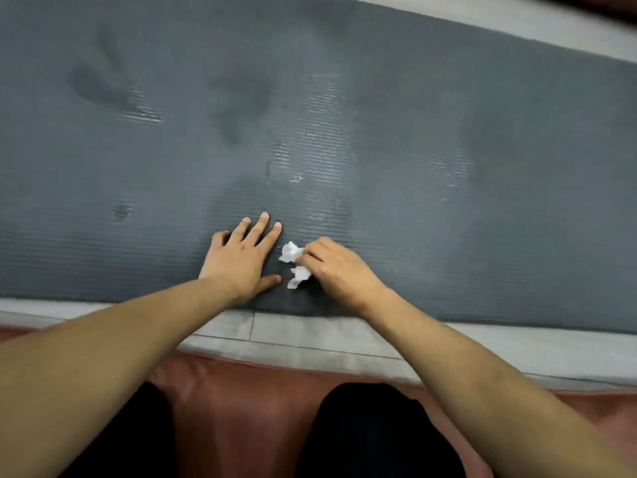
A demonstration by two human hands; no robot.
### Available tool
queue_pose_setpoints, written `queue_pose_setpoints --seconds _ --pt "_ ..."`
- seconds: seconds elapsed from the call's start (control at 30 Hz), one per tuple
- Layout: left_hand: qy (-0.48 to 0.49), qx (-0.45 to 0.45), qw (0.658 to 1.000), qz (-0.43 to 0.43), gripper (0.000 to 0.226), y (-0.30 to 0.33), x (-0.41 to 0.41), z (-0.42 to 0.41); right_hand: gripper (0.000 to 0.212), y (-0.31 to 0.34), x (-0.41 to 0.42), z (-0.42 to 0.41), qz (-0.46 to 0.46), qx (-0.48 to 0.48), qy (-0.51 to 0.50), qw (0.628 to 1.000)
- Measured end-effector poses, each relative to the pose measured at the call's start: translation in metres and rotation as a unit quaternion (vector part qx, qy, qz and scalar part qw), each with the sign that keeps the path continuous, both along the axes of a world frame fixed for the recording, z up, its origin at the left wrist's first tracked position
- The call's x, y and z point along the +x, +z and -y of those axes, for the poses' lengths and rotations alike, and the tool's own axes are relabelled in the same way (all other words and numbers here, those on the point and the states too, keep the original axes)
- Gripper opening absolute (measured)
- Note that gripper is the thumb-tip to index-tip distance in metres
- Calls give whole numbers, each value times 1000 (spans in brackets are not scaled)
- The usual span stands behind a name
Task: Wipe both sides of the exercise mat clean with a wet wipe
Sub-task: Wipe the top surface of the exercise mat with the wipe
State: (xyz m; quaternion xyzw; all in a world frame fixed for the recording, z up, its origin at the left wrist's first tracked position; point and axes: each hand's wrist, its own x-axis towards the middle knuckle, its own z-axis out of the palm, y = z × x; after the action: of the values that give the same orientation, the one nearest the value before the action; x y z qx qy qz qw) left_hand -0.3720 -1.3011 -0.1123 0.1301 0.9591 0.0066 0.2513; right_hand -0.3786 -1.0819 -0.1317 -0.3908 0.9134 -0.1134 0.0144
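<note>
A dark grey ribbed exercise mat (pixel 413 150) lies flat across the floor and fills most of the view. Wet streaks and darker damp patches show on its middle and left. My left hand (pixel 243 257) rests flat on the mat near its front edge, fingers spread and straight. Just to its right, my right hand (pixel 336 270) grips a crumpled white wet wipe (pixel 294 265) and holds it against the mat surface.
A pale grey tiled floor (pixel 310 336) shows along the mat's front edge and at the top right. A reddish-brown mat or rug (pixel 241 408) lies under my knees (pixel 372 432), which are in dark trousers.
</note>
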Motion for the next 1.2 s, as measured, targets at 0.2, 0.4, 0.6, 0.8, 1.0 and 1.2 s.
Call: queue_pose_setpoints --seconds 0.2,0.4,0.6,0.8,1.0,1.2 --pt "1 93 989 -114 64 -10 -11 29 37 -14 -88 -53 -44 -82 -472 877" --pt "99 113 968 -202 62 -28 -59 54 25 -7 -74 110 -23 -160 -170 972" --pt "144 116 950 -251 56 -39 -107 85 28 -25 -166 75 -121 -77 70 987" --pt "144 114 949 -257 52 -46 -155 104 29 -27 -305 35 -91 -70 -345 932" --pt "164 123 942 -265 52 -48 -218 117 40 -35 -262 159 -17 -143 -232 962" --pt "162 125 937 -283 51 -48 -294 137 23 -33 -348 101 -113 -114 -198 967"
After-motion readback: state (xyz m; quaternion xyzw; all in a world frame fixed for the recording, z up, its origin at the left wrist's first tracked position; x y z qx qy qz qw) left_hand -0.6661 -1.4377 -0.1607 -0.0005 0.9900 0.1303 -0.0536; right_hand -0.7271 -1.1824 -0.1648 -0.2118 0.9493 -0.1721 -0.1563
